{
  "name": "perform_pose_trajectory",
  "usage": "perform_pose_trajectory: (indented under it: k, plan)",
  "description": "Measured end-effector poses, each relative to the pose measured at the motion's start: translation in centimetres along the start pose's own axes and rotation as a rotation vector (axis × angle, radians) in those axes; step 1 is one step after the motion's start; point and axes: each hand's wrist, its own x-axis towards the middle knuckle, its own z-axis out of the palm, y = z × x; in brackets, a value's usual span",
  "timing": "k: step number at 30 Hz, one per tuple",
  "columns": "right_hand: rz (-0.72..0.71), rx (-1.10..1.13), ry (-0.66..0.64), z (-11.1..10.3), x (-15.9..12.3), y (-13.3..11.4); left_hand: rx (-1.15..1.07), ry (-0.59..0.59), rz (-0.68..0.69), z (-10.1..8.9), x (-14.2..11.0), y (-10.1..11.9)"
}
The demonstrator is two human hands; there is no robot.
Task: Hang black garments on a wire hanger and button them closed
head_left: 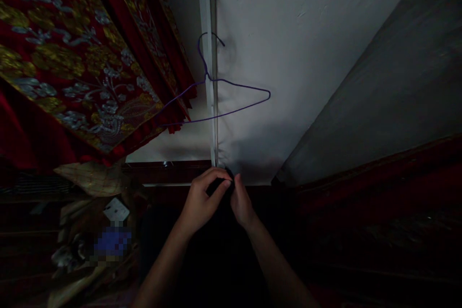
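My left hand [205, 198] is closed, with thumb and forefinger pinched on a small dark thing [231, 182] too dim to name. Close beside it, my right hand [242, 203] is closed around the same spot, its thumb pointing up and its other fingers mostly hidden. Above both hands a thin purple wire hanger [238, 84] hangs in front of the wall, its hook around a narrow pale upright strip [212, 139]. Nothing hangs on that hanger.
Red cloth with gold and silver embroidery [61, 62] hangs at the upper left, close to the hanger's left end. A pale wall [288, 33] stands ahead. Lower left, a white card-like thing [116, 210] and a blurred blue patch [113, 241] lie among dim clutter.
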Motion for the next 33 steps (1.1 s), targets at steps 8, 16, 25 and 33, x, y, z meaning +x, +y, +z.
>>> perform_pose_trajectory:
  k: [8, 16, 25, 33]
  plan:
    - [0.009, 0.054, -0.590, 1.1, 4.4, -10.6, 0.001, -0.160, -0.298, -6.9, -0.9, -3.1]
    - [-0.530, -0.482, -0.288, -0.9, 9.7, -15.8, 0.344, -0.581, -0.509, -11.7, -3.8, -5.1]
    - [-0.270, -0.586, -0.188, -4.3, 15.6, -11.6, 0.418, -0.498, -0.421, -15.0, -2.7, -4.0]
    - [-0.401, -0.634, -0.194, -7.8, 13.2, -11.8, 1.015, -0.332, -0.180, -14.6, -1.1, -5.9]
